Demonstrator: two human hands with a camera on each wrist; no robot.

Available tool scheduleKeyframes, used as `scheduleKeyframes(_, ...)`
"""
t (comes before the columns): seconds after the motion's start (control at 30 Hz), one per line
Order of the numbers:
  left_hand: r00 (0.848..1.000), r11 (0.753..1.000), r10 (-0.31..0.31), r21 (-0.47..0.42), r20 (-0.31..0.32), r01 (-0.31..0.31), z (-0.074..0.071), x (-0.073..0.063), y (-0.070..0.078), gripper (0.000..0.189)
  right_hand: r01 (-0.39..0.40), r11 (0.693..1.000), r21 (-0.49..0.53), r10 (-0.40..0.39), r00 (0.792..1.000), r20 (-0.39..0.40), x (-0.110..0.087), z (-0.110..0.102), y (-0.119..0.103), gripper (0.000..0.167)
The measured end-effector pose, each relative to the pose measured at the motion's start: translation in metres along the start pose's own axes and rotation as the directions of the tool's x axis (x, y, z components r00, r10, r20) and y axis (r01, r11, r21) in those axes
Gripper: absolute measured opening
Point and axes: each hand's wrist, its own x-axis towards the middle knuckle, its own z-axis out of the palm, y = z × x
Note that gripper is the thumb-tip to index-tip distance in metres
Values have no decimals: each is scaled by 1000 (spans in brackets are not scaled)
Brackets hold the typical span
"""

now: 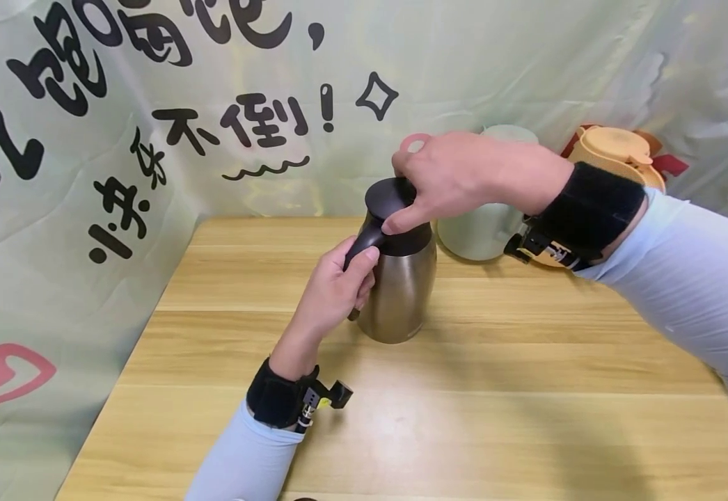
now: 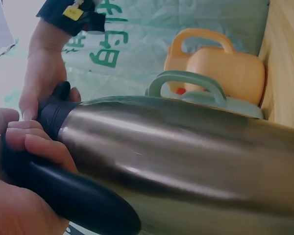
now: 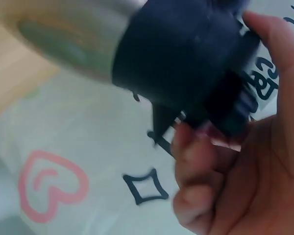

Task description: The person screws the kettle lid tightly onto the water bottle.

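Observation:
A brushed-steel vacuum jug [image 1: 401,296] stands on the wooden table with a black collar and black lid [image 1: 388,197]. My left hand [image 1: 341,282] grips its black handle [image 2: 83,193], fingers wrapped round and thumb along the near side. From the right, my right hand [image 1: 452,174] reaches over the top and holds the lid between thumb and fingers. In the right wrist view the thumb lies on one side of the dark lid [image 3: 232,105] and the curled fingers [image 3: 196,196] on the other. My right hand covers the back part of the lid in the head view.
Behind the jug to the right stands a pale green pitcher [image 1: 477,236], partly covered by my right arm. An orange pitcher [image 1: 617,145] is farther right. Fabric sheeting [image 1: 170,160] with black lettering hangs along the back and left of the table [image 1: 214,348].

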Motion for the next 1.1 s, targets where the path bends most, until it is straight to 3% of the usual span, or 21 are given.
scheduleKeyframes(0.13,1000,1000,3,26,3,-3,-1,0,2,30,-38,997,-63,35,998,-50,-6,11,-7,94)
scheduleKeyframes(0.27,999,994,2,108,-47,3,2,0,4,30,-91,990,-110,80,992,-103,-16,17,-19,89)
scheduleKeyframes(0.47,986,959,67,284,-150,-22,15,-3,5,29,-233,963,-138,199,954,-224,-22,24,-51,72)
scheduleKeyframes(0.6,982,947,76,322,-175,-16,21,-5,5,31,-275,949,-154,228,936,-267,-21,25,-63,68)
scheduleKeyframes(0.7,984,956,62,292,-165,-12,19,-5,4,29,-270,955,-126,245,952,-185,-19,18,-63,70)
scheduleKeyframes(0.87,993,973,46,228,-109,-20,14,-5,3,28,-256,966,-13,257,965,54,-19,-2,-41,82)
scheduleKeyframes(0.97,995,979,32,205,-89,-13,12,-4,3,27,-184,980,76,177,980,94,-21,-11,-21,80)
scheduleKeyframes(1.1,998,989,-2,150,-55,10,5,-1,3,26,31,973,227,-46,997,60,-24,-13,5,71)
